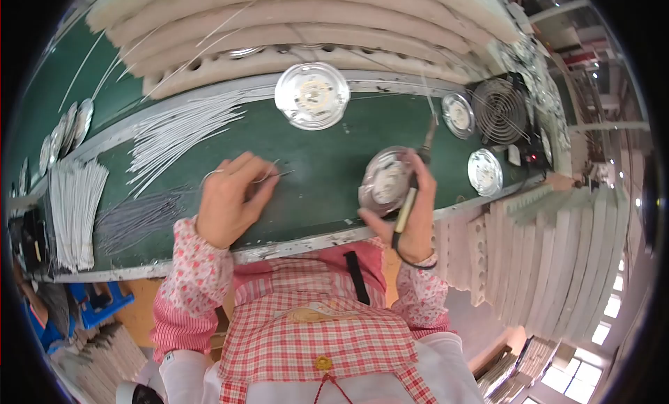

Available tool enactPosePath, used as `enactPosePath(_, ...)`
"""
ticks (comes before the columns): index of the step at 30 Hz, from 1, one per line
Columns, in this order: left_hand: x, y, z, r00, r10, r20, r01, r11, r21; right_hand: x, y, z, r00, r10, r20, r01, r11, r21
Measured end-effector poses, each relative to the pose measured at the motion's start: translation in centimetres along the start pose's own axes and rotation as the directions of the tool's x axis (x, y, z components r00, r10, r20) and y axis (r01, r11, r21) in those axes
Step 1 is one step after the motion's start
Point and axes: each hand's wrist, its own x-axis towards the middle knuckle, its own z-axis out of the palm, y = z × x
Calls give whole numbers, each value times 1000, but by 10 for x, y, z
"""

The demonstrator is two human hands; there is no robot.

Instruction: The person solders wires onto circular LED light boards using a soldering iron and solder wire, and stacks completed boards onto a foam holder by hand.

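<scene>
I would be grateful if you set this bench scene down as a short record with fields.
Left hand: fingers pinching a thin wire
Right hand: holding a silver disc, blurred, and a pen-like tool
Left side: white wires in two bunches, dark wires
Far edge: larger disc
Right side: two more discs, round fan guard
Worktop: green
</scene>
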Motion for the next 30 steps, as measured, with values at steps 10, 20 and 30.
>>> enactPosePath(10, -8, -7, 5, 999, -34, 8, 34, 998, 54, 23, 75, -92, 997, -70, -17, 53, 866, -496)
enactPosePath(20, -10, -5, 3, 993, -118, 2, 118, 993, 19, 30, 60, -20, 998, -40, -41, 22, 923, -385)
enactPosePath(30, -13, 1, -1, 1000, -27, 6, 27, 999, 17, 25, 13, -17, 980, -26, 200, 61, 983, -174)
